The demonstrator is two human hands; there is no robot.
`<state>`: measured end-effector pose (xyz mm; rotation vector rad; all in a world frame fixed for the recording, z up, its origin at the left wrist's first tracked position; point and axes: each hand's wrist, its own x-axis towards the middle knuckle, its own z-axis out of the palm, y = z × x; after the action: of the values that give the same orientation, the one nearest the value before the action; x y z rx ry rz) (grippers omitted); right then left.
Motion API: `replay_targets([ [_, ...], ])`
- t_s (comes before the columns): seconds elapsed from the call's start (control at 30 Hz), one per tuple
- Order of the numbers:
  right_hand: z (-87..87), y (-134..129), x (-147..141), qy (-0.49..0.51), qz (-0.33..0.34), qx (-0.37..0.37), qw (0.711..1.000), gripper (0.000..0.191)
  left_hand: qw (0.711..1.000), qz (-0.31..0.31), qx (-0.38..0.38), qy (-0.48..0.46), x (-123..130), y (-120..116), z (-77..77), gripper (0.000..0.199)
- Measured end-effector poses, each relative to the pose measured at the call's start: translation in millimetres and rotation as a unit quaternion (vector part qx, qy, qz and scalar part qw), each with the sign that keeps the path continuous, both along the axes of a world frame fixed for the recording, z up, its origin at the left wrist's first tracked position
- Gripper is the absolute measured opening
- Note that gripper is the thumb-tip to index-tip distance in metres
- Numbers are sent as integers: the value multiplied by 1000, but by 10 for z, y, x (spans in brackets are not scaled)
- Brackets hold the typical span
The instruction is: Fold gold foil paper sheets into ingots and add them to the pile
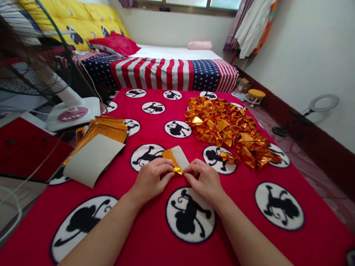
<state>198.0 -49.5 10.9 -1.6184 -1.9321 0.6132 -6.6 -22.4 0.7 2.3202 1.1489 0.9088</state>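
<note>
A small sheet of paper (179, 156), partly gold foil and partly pale grey, lies on the red cloth with its near edge folded. My left hand (154, 177) pinches the left side of that near edge between thumb and fingers. On the other side, my right hand (203, 180) pinches the near right corner. To the left is a stack of gold sheets (108, 129) with a pale sheet (93, 159) face up on top. A heap of folded gold foil pieces (222, 122) covers the cloth at the right, with one piece (229, 158) at its near edge.
The red cloth (235, 229) bears round monkey prints. A fan (72, 111) stands at the left beside a red box (27, 147). Beyond the cloth is a bed (166, 72) with a red pillow (116, 44). A yellow stool (256, 93) and a ring light (324, 103) are at the right.
</note>
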Motion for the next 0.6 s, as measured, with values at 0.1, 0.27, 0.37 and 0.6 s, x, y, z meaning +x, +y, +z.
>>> replay_targets([
  [0.1,3,2,-6,-3,-4,-4,1000,11,1000,13,-10,-6,24,1,3,7],
  [0.27,9,-3,-19,-6,-9,-11,1000,12,999,30,-19,-20,67,9,6,8],
  [0.37,19,-4,-23,-4,-11,-14,1000,10,999,38,-25,-27,87,15,6,8],
  [0.6,8,-2,-25,-2,-15,2,1000,4,998,43,-33,-42,108,30,12,9],
])
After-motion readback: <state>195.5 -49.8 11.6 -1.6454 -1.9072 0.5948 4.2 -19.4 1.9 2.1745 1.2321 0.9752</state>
